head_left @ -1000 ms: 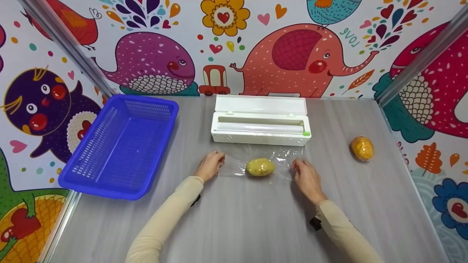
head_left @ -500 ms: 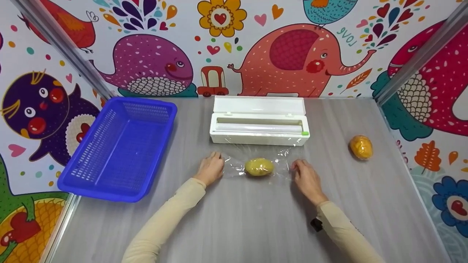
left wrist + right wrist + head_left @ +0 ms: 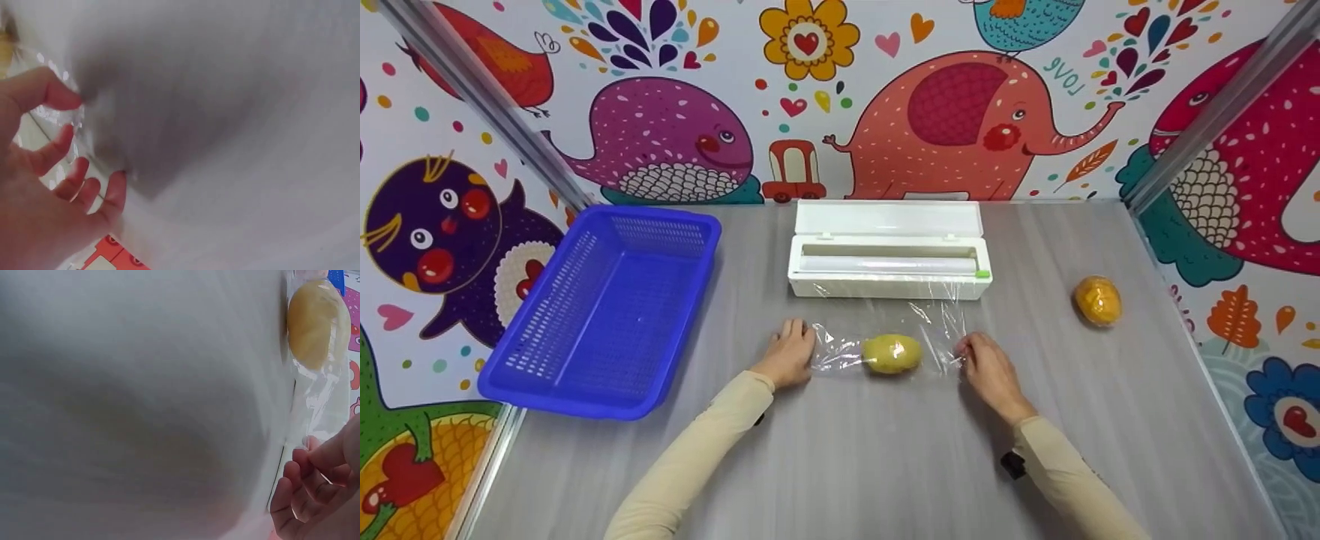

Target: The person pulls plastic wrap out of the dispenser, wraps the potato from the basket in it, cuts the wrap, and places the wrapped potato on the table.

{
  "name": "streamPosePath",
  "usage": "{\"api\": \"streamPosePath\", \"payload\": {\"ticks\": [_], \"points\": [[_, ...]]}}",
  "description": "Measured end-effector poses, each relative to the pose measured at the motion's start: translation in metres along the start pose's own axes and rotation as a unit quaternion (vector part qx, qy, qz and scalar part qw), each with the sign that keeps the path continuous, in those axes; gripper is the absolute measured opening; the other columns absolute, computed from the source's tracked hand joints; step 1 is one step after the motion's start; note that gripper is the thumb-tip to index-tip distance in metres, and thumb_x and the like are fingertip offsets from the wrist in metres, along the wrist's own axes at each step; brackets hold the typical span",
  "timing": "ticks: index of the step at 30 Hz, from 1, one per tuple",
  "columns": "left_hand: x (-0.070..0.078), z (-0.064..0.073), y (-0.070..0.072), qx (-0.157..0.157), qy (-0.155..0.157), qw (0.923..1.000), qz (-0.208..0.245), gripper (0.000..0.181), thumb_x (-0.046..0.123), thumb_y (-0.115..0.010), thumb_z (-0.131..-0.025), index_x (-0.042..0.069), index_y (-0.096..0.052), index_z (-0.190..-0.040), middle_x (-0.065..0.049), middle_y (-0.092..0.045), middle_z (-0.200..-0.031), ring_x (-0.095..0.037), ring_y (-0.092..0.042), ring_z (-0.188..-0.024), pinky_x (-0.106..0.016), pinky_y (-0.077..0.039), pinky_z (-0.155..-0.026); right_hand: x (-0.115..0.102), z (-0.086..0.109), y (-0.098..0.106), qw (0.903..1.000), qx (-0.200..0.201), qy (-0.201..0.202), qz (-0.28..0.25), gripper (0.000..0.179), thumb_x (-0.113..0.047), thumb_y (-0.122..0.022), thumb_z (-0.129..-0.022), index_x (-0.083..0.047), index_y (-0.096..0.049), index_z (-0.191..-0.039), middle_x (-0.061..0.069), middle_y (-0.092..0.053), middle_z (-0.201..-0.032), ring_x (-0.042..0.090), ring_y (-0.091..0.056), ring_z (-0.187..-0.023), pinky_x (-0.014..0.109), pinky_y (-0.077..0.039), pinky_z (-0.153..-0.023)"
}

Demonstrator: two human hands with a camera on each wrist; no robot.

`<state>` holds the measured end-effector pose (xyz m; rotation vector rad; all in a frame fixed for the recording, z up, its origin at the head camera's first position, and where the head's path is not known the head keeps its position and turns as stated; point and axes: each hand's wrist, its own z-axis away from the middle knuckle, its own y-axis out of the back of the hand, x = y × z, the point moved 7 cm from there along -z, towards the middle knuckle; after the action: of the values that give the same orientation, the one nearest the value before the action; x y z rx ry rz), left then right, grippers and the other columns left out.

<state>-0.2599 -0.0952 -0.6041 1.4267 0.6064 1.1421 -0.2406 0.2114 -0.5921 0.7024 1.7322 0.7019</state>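
A yellow oval fruit (image 3: pixel 892 354) lies wrapped in clear cling film (image 3: pixel 838 352), which spreads out to both sides of it. On the film's left end is my left hand (image 3: pixel 789 354), fingertips at its edge. The left wrist view shows that hand's thumb and fingers (image 3: pixel 56 154) apart, with shiny film behind them. My right hand (image 3: pixel 994 375) pinches the film's right end between thumb and fingers; in the right wrist view a twisted strand runs from the fruit (image 3: pixel 318 323) to those fingertips. Behind the fruit stands a white cling film dispenser (image 3: pixel 885 287), lid raised and roll showing.
To the left sits a blue plastic basket (image 3: pixel 607 322) with perforated sides. A second, orange-yellow fruit (image 3: pixel 1098 301) wrapped in film rests at the right. Printed wall panels (image 3: pixel 877 112) border the grey table (image 3: pixel 855 465) at the back and sides.
The fruit has shifted a little toward the person. My left hand has drawn slightly nearer and its fingers have loosened; the film beside it looks more gathered. The right hand has barely moved.
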Motion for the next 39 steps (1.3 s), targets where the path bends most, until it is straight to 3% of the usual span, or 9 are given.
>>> {"api": "streamPosePath", "payload": {"ticks": [3, 7, 13, 18, 22, 26, 31, 33, 39], "points": [[0.004, 0.004, 0.003, -0.035, 0.003, 0.9993, 0.011, 0.062, -0.001, -0.076, -0.066, -0.010, -0.048, -0.121, -0.027, -0.039, -0.123, -0.042, -0.034, -0.117, -0.057, -0.039, -0.087, 0.001, 0.002, 0.002, 0.9999, 0.000, 0.004, -0.011, 0.015, 0.013, -0.056, -0.085, -0.001, -0.060, -0.086, 0.010, -0.060, -0.085, 0.029, -0.059, -0.081, 0.047, -0.047, -0.074], [0.013, 0.008, 0.014, -0.064, 0.010, 0.9978, 0.012, 0.055, 0.005, -0.078, -0.071, -0.006, -0.051, -0.117, -0.029, -0.035, -0.132, -0.042, -0.030, -0.125, -0.059, -0.035, -0.094, 0.004, 0.004, 0.005, 0.9997, -0.014, 0.003, -0.022, 0.016, 0.014, -0.056, -0.084, 0.000, -0.062, -0.090, 0.011, -0.061, -0.089, 0.029, -0.060, -0.084, 0.047, -0.048, -0.078], [0.050, 0.004, 0.028, -0.025, -0.054, 0.9982, 0.007, 0.046, 0.019, -0.077, -0.079, -0.001, -0.054, -0.114, -0.022, -0.040, -0.127, -0.038, -0.036, -0.120, -0.056, -0.035, -0.096, 0.009, 0.011, 0.008, 0.9989, -0.025, 0.007, -0.038, 0.018, 0.011, -0.060, -0.083, -0.001, -0.064, -0.096, 0.011, -0.061, -0.094, 0.028, -0.061, -0.086, 0.046, -0.049, -0.078], [0.083, -0.009, 0.021, -0.027, -0.098, 0.9946, 0.021, 0.053, 0.033, -0.071, -0.087, 0.003, -0.053, -0.127, -0.015, -0.048, -0.125, -0.030, -0.044, -0.118, -0.050, -0.035, -0.098, 0.007, 0.017, 0.013, 0.9978, 0.006, 0.035, -0.056, 0.022, 0.012, -0.062, -0.080, 0.000, -0.064, -0.098, 0.016, -0.058, -0.106, 0.033, -0.061, -0.095, 0.049, -0.047, -0.083], [0.098, -0.021, 0.013, -0.034, -0.116, 0.9923, 0.029, 0.059, 0.037, -0.068, -0.089, 0.002, -0.050, -0.133, -0.013, -0.054, -0.126, -0.027, -0.050, -0.118, -0.047, -0.037, -0.099, -0.003, 0.019, 0.017, 0.9956, 0.036, 0.064, -0.058, 0.025, 0.013, -0.061, -0.077, 0.001, -0.063, -0.099, 0.021, -0.055, -0.116, 0.037, -0.056, -0.106, 0.050, -0.043, -0.090], [0.100, -0.031, 0.005, -0.032, -0.136, 0.9897, 0.034, 0.050, 0.035, -0.069, -0.087, 0.003, -0.056, -0.124, -0.012, -0.060, -0.116, -0.024, -0.057, -0.105, -0.042, -0.044, -0.088, -0.025, 0.018, 0.010, 0.9913, 0.023, 0.115, -0.060, 0.026, 0.011, -0.065, -0.078, 0.000, -0.064, -0.101, 0.019, -0.057, -0.117, 0.035, -0.055, -0.108, 0.048, -0.043, -0.092], [0.100, -0.037, 0.004, -0.066, -0.146, 0.9849, 0.066, 0.047, 0.029, -0.070, -0.088, 0.001, -0.058, -0.124, -0.012, -0.062, -0.116, -0.025, -0.059, -0.101, -0.039, -0.047, -0.087, -0.056, 0.017, -0.010, 0.9824, -0.012, 0.183, -0.034, 0.031, -0.002, -0.071, -0.084, 0.000, -0.064, -0.114, 0.015, -0.060, -0.120, 0.034, -0.054, -0.112, 0.051, -0.040, -0.095], [0.103, -0.037, 0.007, -0.086, -0.143, 0.9828, 0.079, 0.047, 0.023, -0.071, -0.088, 0.000, -0.057, -0.125, -0.013, -0.062, -0.119, -0.026, -0.059, -0.104, -0.037, -0.046, -0.090, -0.062, 0.016, -0.019, 0.9822, -0.030, 0.184, -0.026, 0.034, -0.007, -0.071, -0.086, -0.001, -0.063, -0.119, 0.015, -0.059, -0.124, 0.033, -0.053, -0.114, 0.051, -0.039, -0.097], [0.100, -0.036, 0.005, -0.099, -0.159, 0.9740, 0.127, 0.043, 0.015, -0.071, -0.087, -0.003, -0.058, -0.124, -0.014, -0.064, -0.116, -0.025, -0.059, -0.103, -0.033, -0.046, -0.091, -0.065, 0.014, -0.037, 0.9852, -0.065, 0.157, -0.019, 0.029, -0.013, -0.068, -0.090, -0.006, -0.063, -0.118, 0.013, -0.062, -0.118, 0.034, -0.055, -0.110, 0.052, -0.036, -0.096]]}}
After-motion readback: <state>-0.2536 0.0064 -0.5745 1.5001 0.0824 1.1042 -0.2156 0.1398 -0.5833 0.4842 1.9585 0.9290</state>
